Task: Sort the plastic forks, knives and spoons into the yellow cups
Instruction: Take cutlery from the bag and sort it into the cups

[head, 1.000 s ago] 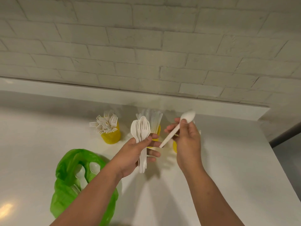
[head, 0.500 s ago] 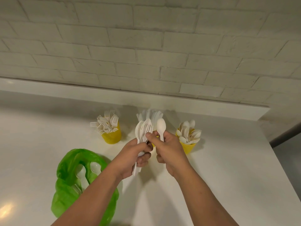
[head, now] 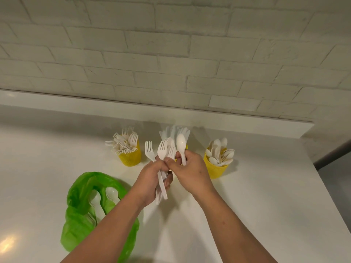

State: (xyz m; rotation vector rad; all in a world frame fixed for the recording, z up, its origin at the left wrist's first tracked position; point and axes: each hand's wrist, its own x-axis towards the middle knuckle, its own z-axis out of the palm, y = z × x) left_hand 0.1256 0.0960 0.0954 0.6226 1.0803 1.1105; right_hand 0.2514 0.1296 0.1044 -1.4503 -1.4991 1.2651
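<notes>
Right hand point(head: 190, 173) pinches 1 spoon point(head: 181, 144) upright, bowl up; spoon cup point(head: 214, 169) sits just right of it. Left hand point(head: 150, 179) grips bundle point(head: 165, 149), probably mostly forks.

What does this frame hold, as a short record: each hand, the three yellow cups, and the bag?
left hand: grips cutlery bunch, mostly forks, handles down
right hand: pinches single spoon upright, fingertips at the bunch
left cup: forks, tines up
middle cup: knives, largely hidden behind the hands
right cup: spoons
green bag: lies on counter, near left; bagged spoons inside
</notes>
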